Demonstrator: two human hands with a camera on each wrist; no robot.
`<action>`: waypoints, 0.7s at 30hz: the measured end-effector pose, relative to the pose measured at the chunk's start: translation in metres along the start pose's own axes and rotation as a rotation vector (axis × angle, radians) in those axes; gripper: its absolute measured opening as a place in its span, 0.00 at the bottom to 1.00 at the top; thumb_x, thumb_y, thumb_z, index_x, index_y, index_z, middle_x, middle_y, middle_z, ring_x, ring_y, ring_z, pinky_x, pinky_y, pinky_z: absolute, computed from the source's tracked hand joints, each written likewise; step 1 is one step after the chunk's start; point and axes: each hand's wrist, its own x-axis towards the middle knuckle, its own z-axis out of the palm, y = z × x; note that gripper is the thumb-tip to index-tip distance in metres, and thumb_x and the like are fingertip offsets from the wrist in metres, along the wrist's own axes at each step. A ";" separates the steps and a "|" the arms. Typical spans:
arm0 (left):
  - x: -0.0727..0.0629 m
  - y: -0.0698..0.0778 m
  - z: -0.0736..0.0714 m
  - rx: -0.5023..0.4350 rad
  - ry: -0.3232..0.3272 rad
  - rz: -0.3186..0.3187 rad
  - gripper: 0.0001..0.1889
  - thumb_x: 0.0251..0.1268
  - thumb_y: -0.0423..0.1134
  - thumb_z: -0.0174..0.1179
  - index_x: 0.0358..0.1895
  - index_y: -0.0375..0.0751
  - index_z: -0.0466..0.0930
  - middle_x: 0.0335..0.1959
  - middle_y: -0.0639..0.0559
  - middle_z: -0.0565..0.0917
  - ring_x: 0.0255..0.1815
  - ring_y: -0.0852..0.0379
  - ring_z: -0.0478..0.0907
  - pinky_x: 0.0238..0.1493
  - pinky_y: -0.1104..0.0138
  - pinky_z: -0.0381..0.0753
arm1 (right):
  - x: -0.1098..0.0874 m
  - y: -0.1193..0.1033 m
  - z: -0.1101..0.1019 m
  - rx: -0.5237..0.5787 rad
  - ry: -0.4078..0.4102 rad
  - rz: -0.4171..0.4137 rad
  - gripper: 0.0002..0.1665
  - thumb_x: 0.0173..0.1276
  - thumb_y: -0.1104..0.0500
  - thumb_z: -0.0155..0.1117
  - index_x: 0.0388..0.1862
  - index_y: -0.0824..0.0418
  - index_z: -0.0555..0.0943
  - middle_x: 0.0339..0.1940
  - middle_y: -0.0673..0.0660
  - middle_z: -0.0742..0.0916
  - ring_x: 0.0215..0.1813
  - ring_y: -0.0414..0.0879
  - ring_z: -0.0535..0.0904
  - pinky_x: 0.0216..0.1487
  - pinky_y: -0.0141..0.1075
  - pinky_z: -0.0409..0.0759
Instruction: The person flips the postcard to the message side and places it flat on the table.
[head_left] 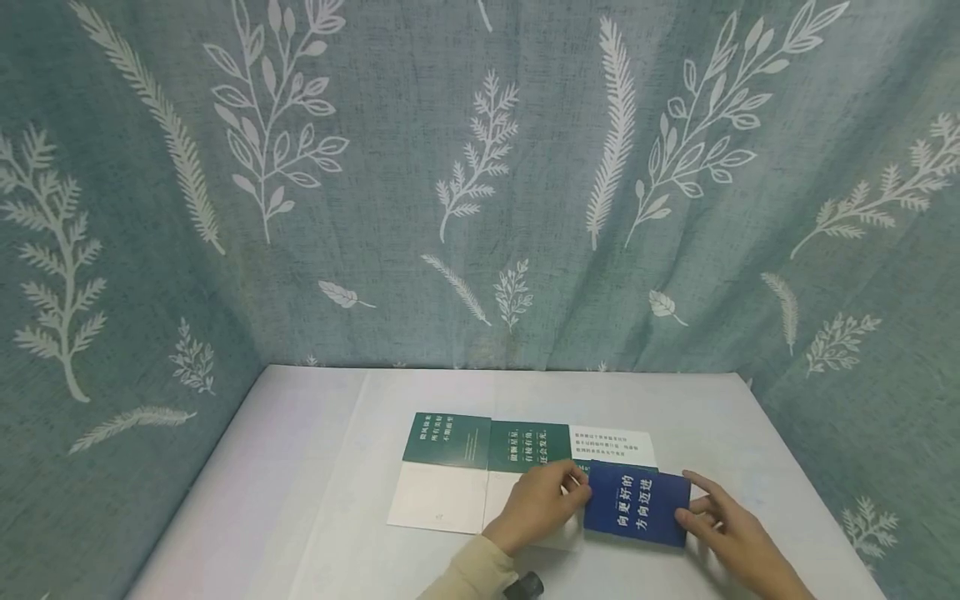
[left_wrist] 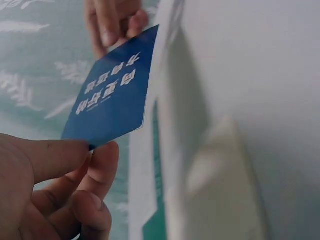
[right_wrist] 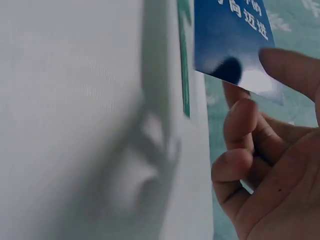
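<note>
A dark blue card (head_left: 637, 505) with white Chinese characters is held up above the table between both hands. My left hand (head_left: 542, 505) pinches its left edge between thumb and fingers. At the opposite edge, my right hand (head_left: 723, 529) grips the card with the thumb on its printed face and fingers behind. In the left wrist view the blue card (left_wrist: 112, 90) is tilted, clear of the tabletop. Beneath and behind it lies a green-and-white card (head_left: 613, 446), its lower part hidden by the blue card.
Two more green-topped cards lie to the left: one at the far left (head_left: 447, 440) and a middle one (head_left: 527, 442), partly covered by my left hand. White cards (head_left: 437, 497) sit below them. A patterned curtain (head_left: 390, 217) surrounds the white table (head_left: 300, 467).
</note>
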 end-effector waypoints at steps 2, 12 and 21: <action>-0.001 0.002 -0.009 -0.015 0.019 0.002 0.04 0.70 0.44 0.64 0.41 0.50 0.84 0.28 0.68 0.80 0.26 0.70 0.72 0.26 0.72 0.71 | 0.000 -0.006 0.002 0.093 -0.015 0.046 0.40 0.74 0.47 0.64 0.76 0.65 0.63 0.41 0.54 0.85 0.35 0.42 0.77 0.35 0.35 0.75; -0.006 0.010 -0.051 -0.030 0.115 0.002 0.06 0.72 0.46 0.62 0.45 0.50 0.84 0.31 0.67 0.81 0.28 0.68 0.73 0.29 0.70 0.74 | 0.006 -0.042 0.025 0.281 0.127 0.030 0.30 0.74 0.46 0.64 0.65 0.65 0.76 0.36 0.55 0.86 0.37 0.45 0.78 0.38 0.37 0.76; -0.025 -0.008 -0.078 -0.028 0.178 -0.058 0.09 0.73 0.47 0.61 0.47 0.48 0.84 0.32 0.62 0.82 0.26 0.64 0.75 0.25 0.68 0.74 | 0.014 -0.068 0.056 0.345 0.191 -0.038 0.23 0.76 0.47 0.61 0.57 0.64 0.82 0.31 0.54 0.83 0.34 0.43 0.75 0.34 0.34 0.75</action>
